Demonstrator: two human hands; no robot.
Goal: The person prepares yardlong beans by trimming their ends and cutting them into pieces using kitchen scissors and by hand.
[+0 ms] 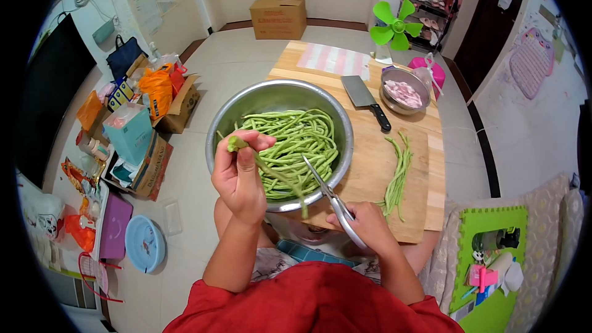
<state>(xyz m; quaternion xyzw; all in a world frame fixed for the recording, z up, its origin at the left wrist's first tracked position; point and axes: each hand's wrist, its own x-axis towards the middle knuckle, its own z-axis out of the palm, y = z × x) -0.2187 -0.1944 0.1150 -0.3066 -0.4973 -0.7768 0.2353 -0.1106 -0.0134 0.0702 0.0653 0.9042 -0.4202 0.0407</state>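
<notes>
My left hand is closed on a long green bean, held over the near left side of a big steel bowl. Many green beans lie coiled inside that bowl. In my right hand is a pair of scissors, its blades pointing up and left over the bowl's near rim. A small bunch of green beans rests on the wooden cutting board, right of the scissors. Beyond the board's far edge lies a cleaver with a black handle.
A smaller steel bowl of raw meat stands at the table's far right, near a green fan. A striped cloth lies at the table's back. Boxes and bags crowd the left, with a blue basin on the floor.
</notes>
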